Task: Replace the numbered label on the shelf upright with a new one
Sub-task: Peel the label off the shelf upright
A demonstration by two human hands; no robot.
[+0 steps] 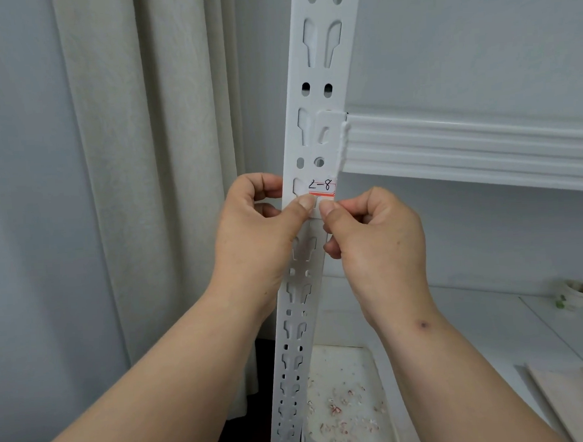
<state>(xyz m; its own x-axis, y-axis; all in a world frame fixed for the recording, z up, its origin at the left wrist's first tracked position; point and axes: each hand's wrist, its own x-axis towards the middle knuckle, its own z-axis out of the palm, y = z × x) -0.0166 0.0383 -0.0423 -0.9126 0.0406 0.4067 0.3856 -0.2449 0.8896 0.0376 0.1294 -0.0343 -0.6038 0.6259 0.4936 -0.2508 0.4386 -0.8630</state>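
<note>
Both hands, left [252, 223] and right [376, 236], pinch the label [321, 188] reading "2-8" on the upright [321, 65].

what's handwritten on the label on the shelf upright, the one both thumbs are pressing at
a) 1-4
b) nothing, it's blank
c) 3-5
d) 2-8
d: the label on the shelf upright reads 2-8 in black handwriting above a red stripe, with the left hand and right hand pinching just below it.
</note>
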